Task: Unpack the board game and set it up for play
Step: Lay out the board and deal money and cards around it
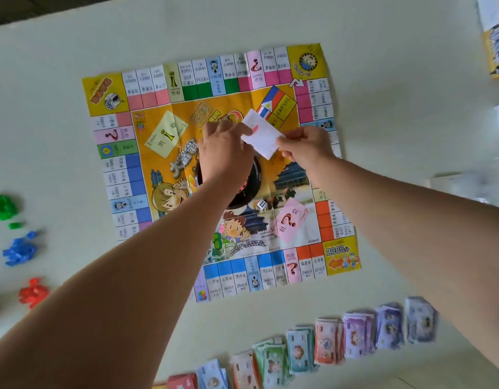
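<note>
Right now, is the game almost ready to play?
Nearly. Done: the board lies flat, the money stacks are lined up, the green pieces, blue pieces and red pieces sit in piles. In hand: the left hand and right hand hold white cards over the board. Left: probably setting those cards down.

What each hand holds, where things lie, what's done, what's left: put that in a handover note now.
Right hand pinches a white card above the board's centre. Left hand meets the card's other edge; its grip is hidden.
The board lies unfolded on the table, a die and a black round dish on it.
Done: money stacks rowed along the near edge; green pieces, blue pieces and red pieces piled at left.
Left: probably setting the card on the board.
</note>
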